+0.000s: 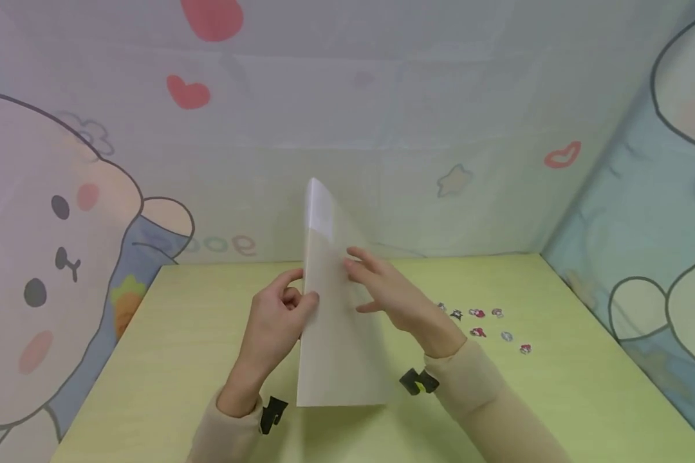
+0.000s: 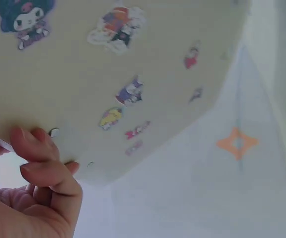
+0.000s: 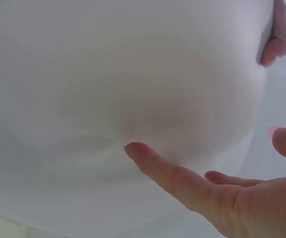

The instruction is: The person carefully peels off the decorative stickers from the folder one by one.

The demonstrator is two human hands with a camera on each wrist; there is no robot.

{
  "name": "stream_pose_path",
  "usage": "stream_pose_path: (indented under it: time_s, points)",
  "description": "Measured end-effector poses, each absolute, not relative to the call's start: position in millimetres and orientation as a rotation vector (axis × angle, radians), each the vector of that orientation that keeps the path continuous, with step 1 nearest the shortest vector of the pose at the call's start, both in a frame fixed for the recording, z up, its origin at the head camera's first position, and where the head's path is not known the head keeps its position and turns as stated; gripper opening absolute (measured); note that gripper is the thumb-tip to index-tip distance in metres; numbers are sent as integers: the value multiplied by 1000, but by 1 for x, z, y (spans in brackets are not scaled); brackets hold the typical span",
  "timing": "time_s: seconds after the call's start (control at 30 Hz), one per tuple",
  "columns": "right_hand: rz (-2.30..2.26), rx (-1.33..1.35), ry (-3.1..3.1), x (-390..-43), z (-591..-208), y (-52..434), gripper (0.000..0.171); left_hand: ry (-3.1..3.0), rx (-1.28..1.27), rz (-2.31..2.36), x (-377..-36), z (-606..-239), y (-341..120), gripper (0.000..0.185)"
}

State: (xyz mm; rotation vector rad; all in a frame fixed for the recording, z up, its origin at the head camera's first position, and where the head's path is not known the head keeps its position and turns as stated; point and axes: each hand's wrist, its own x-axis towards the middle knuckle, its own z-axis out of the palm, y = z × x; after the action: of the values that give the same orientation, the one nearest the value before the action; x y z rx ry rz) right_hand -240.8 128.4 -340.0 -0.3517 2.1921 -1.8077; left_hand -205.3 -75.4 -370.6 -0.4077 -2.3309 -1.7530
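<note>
Sheet (image 1: 336,334): thin white paper w/ slight sheen, semi-translucent, smooth; near side in head view plain, matt-ish. Far side, per left wrist view, carries small glossy printed stickers (image 2: 128,93). Table (image 1: 556,386): pale yellow-green, smooth, matt, looks laminate. Loose stickers (image 1: 486,321) right of sheet: tiny printed paper bits, a bit shiny. Backdrop (image 1: 382,128): soft printed cloth, matt, faint creases. Sleeves (image 1: 475,379): beige knit cloth, matt. Wrist clips (image 1: 418,382): black plastic.

The sheet (image 1: 336,334) stands on edge at the worktop (image 1: 556,399) centre, between the left hand (image 1: 275,318) and right hand (image 1: 390,299). Loose stickers (image 1: 486,321) lie right of it, behind the right wrist.
</note>
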Motion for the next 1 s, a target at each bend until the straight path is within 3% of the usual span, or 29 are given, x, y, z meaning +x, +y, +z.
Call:
stream_pose_path:
  time_s: [0.4, 0.77, 1.0]
  points:
    - [-1935, -476, 1887, -242, -287, 120, 58, -2333, -576, -1203, -197, -326, -50, 35]
    - [-1987, -338, 1904, -252, -286, 113, 53, -2319, -598, -826, -208, -329, -24, 15]
    - [-1933, -294, 2042, -264, -289, 115, 51, -2336, -584, -713, -215, -336, -15, 20]
